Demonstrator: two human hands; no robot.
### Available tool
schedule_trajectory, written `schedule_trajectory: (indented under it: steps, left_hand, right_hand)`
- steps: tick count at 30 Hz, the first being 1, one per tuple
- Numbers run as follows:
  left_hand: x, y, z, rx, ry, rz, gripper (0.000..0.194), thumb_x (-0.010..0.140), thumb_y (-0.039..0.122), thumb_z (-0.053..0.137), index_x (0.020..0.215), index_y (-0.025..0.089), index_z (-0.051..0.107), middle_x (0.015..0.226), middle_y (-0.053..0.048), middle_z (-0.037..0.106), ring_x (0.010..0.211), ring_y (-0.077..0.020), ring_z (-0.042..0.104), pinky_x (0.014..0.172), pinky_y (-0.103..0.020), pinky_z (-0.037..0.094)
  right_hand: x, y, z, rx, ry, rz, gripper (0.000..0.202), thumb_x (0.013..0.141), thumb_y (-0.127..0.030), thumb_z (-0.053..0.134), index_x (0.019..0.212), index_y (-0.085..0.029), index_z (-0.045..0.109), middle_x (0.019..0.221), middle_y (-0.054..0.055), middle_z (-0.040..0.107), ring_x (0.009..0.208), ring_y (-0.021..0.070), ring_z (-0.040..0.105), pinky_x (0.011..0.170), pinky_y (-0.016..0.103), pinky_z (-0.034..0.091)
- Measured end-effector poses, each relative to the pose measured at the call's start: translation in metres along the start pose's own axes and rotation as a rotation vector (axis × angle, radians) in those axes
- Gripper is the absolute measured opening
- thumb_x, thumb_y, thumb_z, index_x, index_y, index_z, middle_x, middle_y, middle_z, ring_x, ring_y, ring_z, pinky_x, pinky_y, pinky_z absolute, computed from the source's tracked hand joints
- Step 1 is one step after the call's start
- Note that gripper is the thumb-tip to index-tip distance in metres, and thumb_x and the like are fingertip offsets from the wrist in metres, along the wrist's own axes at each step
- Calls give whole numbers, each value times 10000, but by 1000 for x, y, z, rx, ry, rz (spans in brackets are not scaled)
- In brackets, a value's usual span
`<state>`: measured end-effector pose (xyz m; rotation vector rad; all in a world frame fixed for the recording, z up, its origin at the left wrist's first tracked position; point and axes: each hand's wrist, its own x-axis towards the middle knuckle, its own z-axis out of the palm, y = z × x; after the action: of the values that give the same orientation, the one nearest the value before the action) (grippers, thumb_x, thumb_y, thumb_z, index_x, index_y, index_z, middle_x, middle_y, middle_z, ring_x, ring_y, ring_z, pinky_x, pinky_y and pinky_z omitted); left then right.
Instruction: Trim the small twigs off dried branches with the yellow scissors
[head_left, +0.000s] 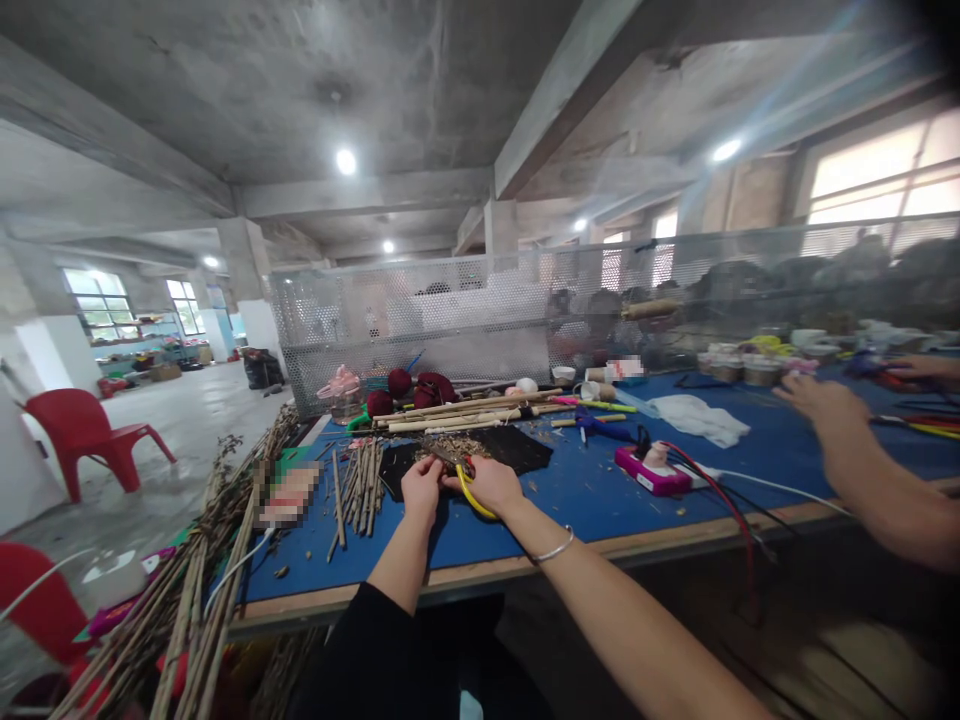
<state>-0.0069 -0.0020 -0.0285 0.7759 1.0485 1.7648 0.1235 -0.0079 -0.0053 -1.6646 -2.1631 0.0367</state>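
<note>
My right hand (491, 487) is closed around a pair of cutters with yellow handles (474, 498). Their dark jaws (444, 457) point left, toward my left hand (421, 484). The fingers of my left hand are pinched together right by the jaws; what they hold is too small to make out. Beneath both hands lies a black cloth (521, 449) with a heap of small brown chips (469, 444) on it. A row of cut sticks (364, 488) rests on the blue table to the left of my hands.
Long dry stalks (214, 540) lean over the table's left edge. Bamboo sticks (450, 414) and dark red yarn balls (380, 403) lie behind the cloth. A purple power strip (652, 472) with cables and a white cloth (701, 420) are on the right, near a co-worker's hand (823, 402).
</note>
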Motion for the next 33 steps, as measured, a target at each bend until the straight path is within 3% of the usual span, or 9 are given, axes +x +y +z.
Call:
schedule_trajectory:
  steps: [4, 10, 15, 24, 33]
  left_hand:
    - [0, 1, 2, -10, 51, -37, 259, 554, 157, 713, 791, 88, 633, 661, -44, 620, 471, -71, 530, 482, -202, 446]
    - [-2, 3, 2, 16, 36, -43, 257, 566, 141, 705, 808, 78, 647, 656, -59, 630, 473, -73, 534, 493, -203, 455]
    - [-1, 5, 1, -23, 115, -42, 295, 506, 124, 735, 780, 74, 639, 685, -50, 621, 471, -58, 528, 538, -221, 461]
    - [-2, 6, 1, 60, 52, 13, 223, 471, 182, 714, 652, 87, 626, 533, 5, 570, 430, -59, 483, 484, -203, 405]
    - [-8, 10, 3, 88, 25, 52, 239, 492, 196, 692, 707, 96, 663, 564, -12, 600, 465, -75, 503, 477, -194, 407]
  right_hand:
    - [-1, -1, -1, 7, -23, 26, 629, 679, -732, 383, 924, -187, 580, 903, 121, 644, 855, 240, 601, 723, 304, 406]
    - [-1, -3, -2, 4, -25, 45, 592, 691, -711, 400, 894, -188, 588, 899, 114, 646, 856, 243, 604, 706, 297, 416]
    - [-1, -1, 0, 5, 13, 48, 608, 657, -698, 463, 945, -169, 551, 903, 115, 637, 881, 251, 592, 735, 303, 403]
    - [0, 1, 4, 23, 46, -54, 621, 633, -693, 499, 949, -159, 519, 934, 113, 610, 915, 244, 569, 755, 305, 387]
    - [1, 2, 2, 12, 17, -36, 635, 675, -723, 408, 965, -167, 511, 887, 111, 633, 868, 248, 594, 721, 308, 401]
